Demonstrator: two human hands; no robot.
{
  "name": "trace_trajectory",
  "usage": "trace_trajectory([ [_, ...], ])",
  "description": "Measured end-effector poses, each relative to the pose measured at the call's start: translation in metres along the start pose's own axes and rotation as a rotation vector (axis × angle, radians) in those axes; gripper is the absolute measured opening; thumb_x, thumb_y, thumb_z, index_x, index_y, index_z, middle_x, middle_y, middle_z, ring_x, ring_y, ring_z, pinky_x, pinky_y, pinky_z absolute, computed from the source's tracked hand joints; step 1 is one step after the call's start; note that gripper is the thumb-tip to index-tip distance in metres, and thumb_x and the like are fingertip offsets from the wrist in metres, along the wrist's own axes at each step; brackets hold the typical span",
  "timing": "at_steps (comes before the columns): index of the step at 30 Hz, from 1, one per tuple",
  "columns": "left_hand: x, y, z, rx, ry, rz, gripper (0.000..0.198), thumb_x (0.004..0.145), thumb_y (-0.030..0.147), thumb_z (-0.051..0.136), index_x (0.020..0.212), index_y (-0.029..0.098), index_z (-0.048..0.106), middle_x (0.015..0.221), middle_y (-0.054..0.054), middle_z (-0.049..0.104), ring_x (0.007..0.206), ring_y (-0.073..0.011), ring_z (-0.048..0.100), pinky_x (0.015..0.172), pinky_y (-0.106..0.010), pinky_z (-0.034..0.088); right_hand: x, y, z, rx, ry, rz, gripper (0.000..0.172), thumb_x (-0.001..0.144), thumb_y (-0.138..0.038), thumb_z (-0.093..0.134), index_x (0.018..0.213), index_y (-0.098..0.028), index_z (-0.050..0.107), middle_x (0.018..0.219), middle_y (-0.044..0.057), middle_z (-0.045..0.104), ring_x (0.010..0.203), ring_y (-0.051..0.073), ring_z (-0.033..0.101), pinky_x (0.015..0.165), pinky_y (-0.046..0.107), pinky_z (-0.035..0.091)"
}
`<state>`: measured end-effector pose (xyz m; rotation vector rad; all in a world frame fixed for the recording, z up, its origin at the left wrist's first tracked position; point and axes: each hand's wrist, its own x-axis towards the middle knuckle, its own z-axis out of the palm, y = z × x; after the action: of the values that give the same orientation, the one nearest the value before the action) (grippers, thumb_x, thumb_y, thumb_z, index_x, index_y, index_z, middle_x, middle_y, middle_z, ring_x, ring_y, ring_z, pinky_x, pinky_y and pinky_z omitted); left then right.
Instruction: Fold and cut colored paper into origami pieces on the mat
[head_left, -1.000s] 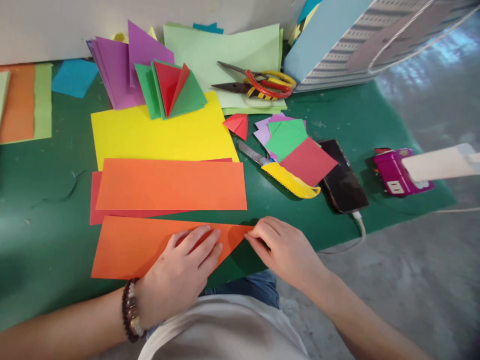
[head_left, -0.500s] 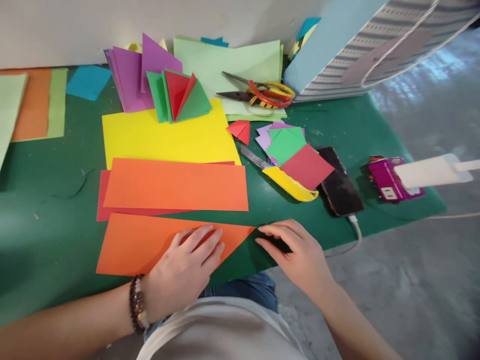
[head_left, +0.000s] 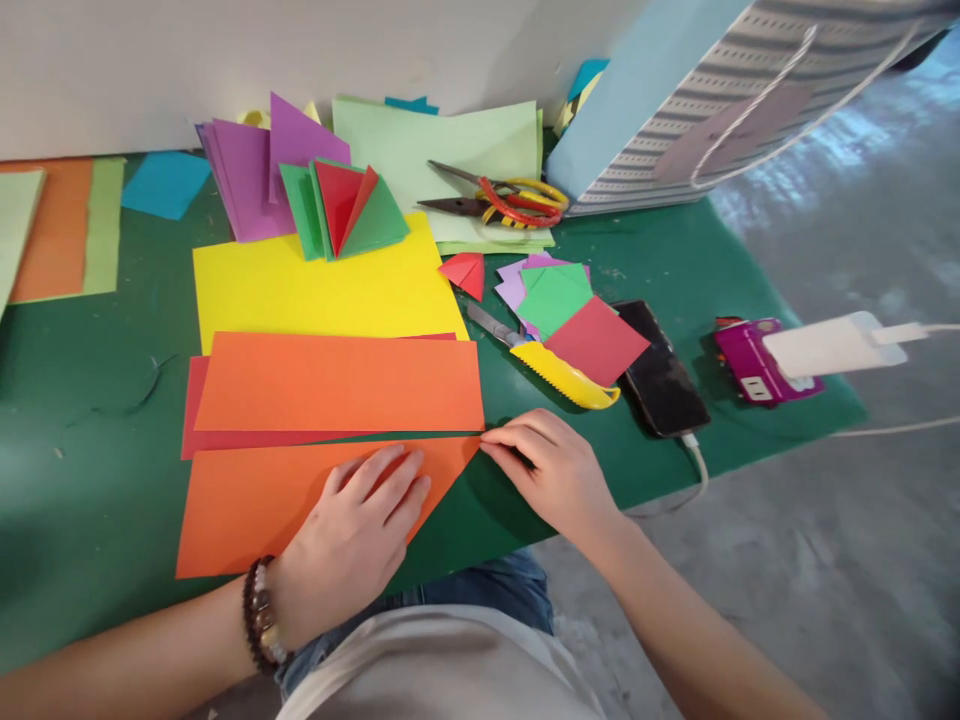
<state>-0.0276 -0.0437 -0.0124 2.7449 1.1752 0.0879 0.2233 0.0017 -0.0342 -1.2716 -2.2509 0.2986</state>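
Note:
A large orange sheet [head_left: 247, 500] lies near the table's front edge, its right end slanting to a point. My left hand [head_left: 352, 530] rests flat on it with the fingers spread. At that pointed corner, the thumb and forefinger of my right hand [head_left: 551, 470] are pinched together on the paper. Just behind lies an orange strip [head_left: 337, 385] over a red sheet [head_left: 191, 405]. A yellow sheet [head_left: 322, 290] is farther back, with folded green and red paper [head_left: 375, 215] on it.
Scissors [head_left: 525, 200] lie on pale green sheets [head_left: 480, 140]. A yellow-handled knife [head_left: 566, 375], small coloured squares [head_left: 596, 340], a phone [head_left: 664, 380] and a purple adapter [head_left: 742, 360] with a white charger are to the right. A striped bag [head_left: 675, 110] stands behind.
My right thumb and forefinger have closed on the orange sheet's pointed corner. That corner has come close to the orange strip behind it. The camera view has shifted slightly.

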Motion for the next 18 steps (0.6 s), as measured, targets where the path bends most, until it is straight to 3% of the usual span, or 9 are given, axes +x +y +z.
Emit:
trace_trajectory([
  [9, 0.0, 0.001, -0.002, -0.007, -0.052, -0.002, 0.038, 0.096, 0.028, 0.043, 0.132, 0.021, 0.051, 0.144, -0.003, 0.047, 0.13, -0.0259, 0.038, 0.097, -0.042, 0.034, -0.002, -0.025, 0.006, 0.036, -0.117, -0.101, 0.015, 0.09, -0.01, 0.052, 0.08, -0.019, 0.059, 0.072, 0.003, 0.062, 0.069, 0.015, 0.056, 0.065, 0.029, 0.047],
  [14, 0.002, 0.0, -0.004, -0.012, -0.033, 0.012, 0.038, 0.096, 0.028, 0.042, 0.133, 0.02, 0.051, 0.142, -0.005, 0.048, 0.129, -0.0256, 0.039, 0.096, -0.042, 0.036, -0.001, -0.024, 0.006, 0.071, -0.088, -0.069, 0.014, 0.091, -0.011, 0.052, 0.081, -0.019, 0.058, 0.074, 0.003, 0.063, 0.07, 0.015, 0.057, 0.064, 0.029, 0.047],
  [18, 0.0, 0.001, -0.004, -0.015, -0.056, 0.004, 0.038, 0.097, 0.029, 0.041, 0.133, 0.02, 0.05, 0.144, -0.005, 0.046, 0.13, -0.0257, 0.039, 0.096, -0.041, 0.037, -0.004, -0.034, 0.011, 0.046, -0.112, -0.133, 0.018, 0.091, -0.01, 0.05, 0.078, -0.019, 0.058, 0.07, 0.003, 0.06, 0.067, 0.015, 0.055, 0.062, 0.029, 0.046],
])
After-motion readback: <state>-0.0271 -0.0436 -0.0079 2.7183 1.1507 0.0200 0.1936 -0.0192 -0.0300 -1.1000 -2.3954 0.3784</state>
